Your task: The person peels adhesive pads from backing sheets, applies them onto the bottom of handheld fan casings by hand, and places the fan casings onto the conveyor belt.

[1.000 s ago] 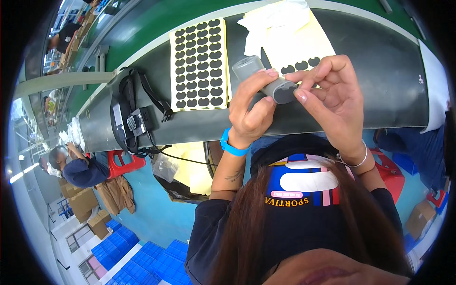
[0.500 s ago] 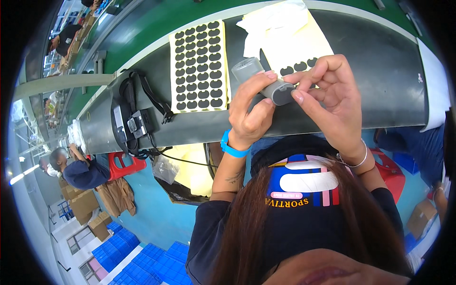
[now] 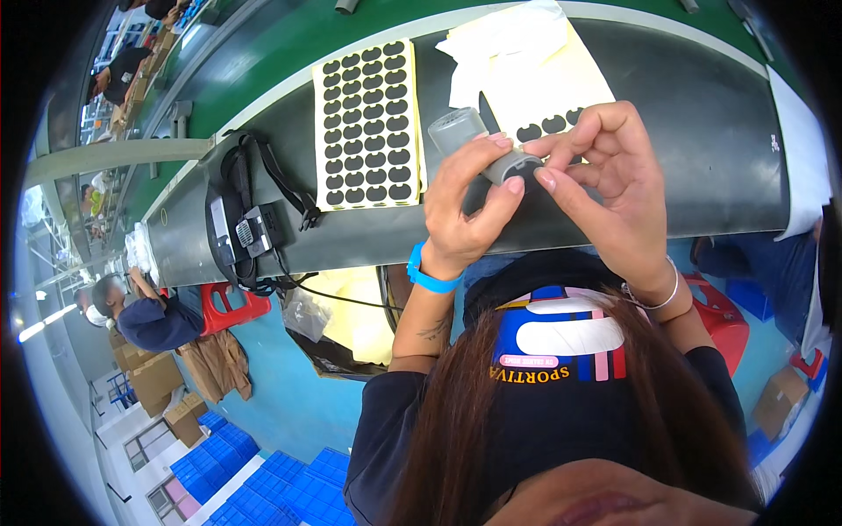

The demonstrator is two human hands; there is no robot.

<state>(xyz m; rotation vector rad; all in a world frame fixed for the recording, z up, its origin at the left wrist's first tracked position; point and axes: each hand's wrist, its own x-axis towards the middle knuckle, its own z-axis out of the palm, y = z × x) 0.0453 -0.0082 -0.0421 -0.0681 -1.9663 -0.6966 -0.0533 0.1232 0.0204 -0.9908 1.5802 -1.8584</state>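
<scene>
My left hand (image 3: 469, 202) wraps its fingers and thumb around a grey cylindrical part (image 3: 506, 167), whose end is turned toward my right hand. The left thumb lies at the edge of that end. Thumb and index finger of my right hand (image 3: 605, 180) are curled in a pinch at the part's rim; what lies between them is too small to make out. Just beyond the left fingers shows another grey cylinder (image 3: 454, 129); the fingers hide whether the two are joined. Behind my right hand lies a pale backing sheet (image 3: 548, 83) with a few dark stickers at its near edge.
A sheet of dark rounded stickers (image 3: 367, 127) lies left on the black conveyor belt (image 3: 702, 140). Farther left sits a black strap with a small device (image 3: 254, 228) and a cable. Below the belt stands an open box with yellow paper (image 3: 360, 307). Another person (image 3: 158, 316) sits far left.
My left thumb has shifted up and right onto the edge of the part's end, which now shows less of its dark face. My right hand stays nearly in place.
</scene>
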